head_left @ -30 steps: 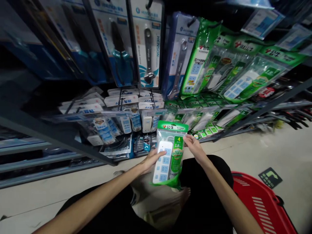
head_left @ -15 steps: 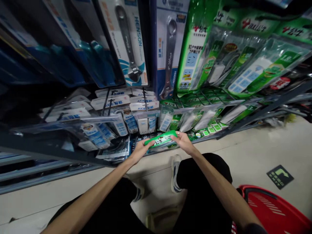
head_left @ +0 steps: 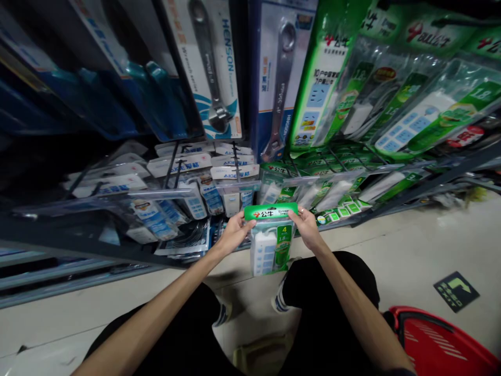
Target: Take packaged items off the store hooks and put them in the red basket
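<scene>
Between my hands hangs a packaged power strip (head_left: 265, 250), white with blue sockets, in a clear pack with a green header card. My left hand (head_left: 236, 231) pinches the left end of the header, thumb in front. At the header's right end, my right hand (head_left: 308, 227) grips the same pack and wears a ring on one finger. The pack faces me, upright, in front of the lower shelf. Behind it, more green power strip packs (head_left: 324, 190) hang on hooks.
Packaged adjustable wrenches (head_left: 213, 78) hang above, beside large green power strip packs (head_left: 422, 120). White AIGE packs (head_left: 191, 201) fill hooks at the left. A red basket (head_left: 438, 344) stands on the floor at my right, near an exit floor sign (head_left: 456, 291).
The pack has tipped from nearly edge-on to hanging upright, so its front now shows. Both hands have shifted slightly right with it. The view has moved a little.
</scene>
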The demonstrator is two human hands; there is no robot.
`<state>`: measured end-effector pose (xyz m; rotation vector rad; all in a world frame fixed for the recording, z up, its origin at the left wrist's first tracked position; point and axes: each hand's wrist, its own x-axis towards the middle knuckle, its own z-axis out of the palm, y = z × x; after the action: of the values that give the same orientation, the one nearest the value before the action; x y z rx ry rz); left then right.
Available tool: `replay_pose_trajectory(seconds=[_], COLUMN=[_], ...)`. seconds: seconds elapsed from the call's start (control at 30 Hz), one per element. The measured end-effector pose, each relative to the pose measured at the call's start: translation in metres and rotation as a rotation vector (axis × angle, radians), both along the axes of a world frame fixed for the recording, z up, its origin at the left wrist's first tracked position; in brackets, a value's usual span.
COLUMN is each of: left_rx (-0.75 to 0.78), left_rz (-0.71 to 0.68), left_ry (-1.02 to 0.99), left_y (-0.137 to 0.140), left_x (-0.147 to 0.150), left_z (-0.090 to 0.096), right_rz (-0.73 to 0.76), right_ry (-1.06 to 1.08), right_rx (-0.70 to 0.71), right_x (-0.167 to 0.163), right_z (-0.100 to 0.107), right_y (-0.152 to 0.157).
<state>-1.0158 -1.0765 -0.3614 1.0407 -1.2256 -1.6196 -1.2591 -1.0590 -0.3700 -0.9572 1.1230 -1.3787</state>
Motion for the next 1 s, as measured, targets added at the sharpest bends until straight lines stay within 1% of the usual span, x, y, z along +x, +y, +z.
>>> replay_pose_trajectory(seconds=[0.1,0.2,0.3,0.4,0.5,0.57,0.67,0.77,0.8,0.87,0.93,1.0], left_rx=[0.047,0.060,0.006,-0.052,-0.112,-0.168,-0.202,-0.224,-0.243,-0.294,-0.348,-0.391], left_rz=[-0.009,-0.026,0.011,0.059,0.054,0.036,0.042,0.077,0.083,0.079,0.056,0.029], left_ry=[0.003,-0.024,-0.054,-0.084,-0.106,-0.103,-0.084,-0.090,-0.106,-0.151,-0.183,-0.187], left_y=[0.006,0.011,0.013,0.014,0.016,0.021,0.029,0.037,0.038,0.038,0.033,0.025], left_x=[-0.006,-0.015,-0.030,-0.049,-0.070,-0.081,-0.095,-0.112,-0.121,-0.141,-0.164,-0.188], left_z=[-0.002,-0.004,-0.004,0.002,0.012,0.015,0.011,0.008,0.010,0.020,0.035,0.048], right_rz=[0.003,-0.047,-0.137,-0.196,-0.262,-0.322,-0.357,-0.414,-0.458,-0.543,-0.588,-0.601], right_ry=[0.068,0.120,0.146,0.168,0.217,0.240,0.305,0.392,0.399,0.382,0.372,0.376], right_rx=[-0.038,-0.070,-0.114,-0.163,-0.176,-0.181,-0.189,-0.164,-0.152,-0.130,-0.113,-0.100], right_x=[-0.007,-0.014,-0.021,-0.033,-0.048,-0.057,-0.066,-0.076,-0.082,-0.098,-0.121,-0.148], right_z=[-0.004,-0.004,-0.001,0.005,0.014,0.020,0.022,0.020,0.020,0.025,0.034,0.047], right_y=[0.005,0.010,0.014,0.020,0.028,0.033,0.041,0.047,0.048,0.048,0.043,0.035])
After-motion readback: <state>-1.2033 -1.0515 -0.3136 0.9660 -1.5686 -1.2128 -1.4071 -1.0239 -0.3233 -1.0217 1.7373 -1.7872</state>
